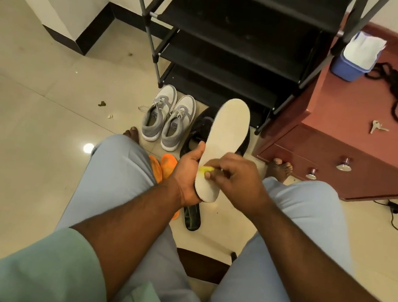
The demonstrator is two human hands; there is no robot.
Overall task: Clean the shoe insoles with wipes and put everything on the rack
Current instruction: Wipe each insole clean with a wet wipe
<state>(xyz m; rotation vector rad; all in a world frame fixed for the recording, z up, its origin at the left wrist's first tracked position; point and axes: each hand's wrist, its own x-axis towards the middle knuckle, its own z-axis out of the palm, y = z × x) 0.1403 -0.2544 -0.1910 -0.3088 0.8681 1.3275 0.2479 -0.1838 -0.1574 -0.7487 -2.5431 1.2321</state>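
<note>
Left hand (186,175) grips the pale insole (222,144) by its heel, held over the floor between the knees, while the right hand (235,180) pinches something yellow (205,170) against it, maybe a wipe. A hard rub could probably flip the insole loose. Grey sneakers (169,119) and black shoes (197,129) crowd the floor before the rack (224,57).
</note>
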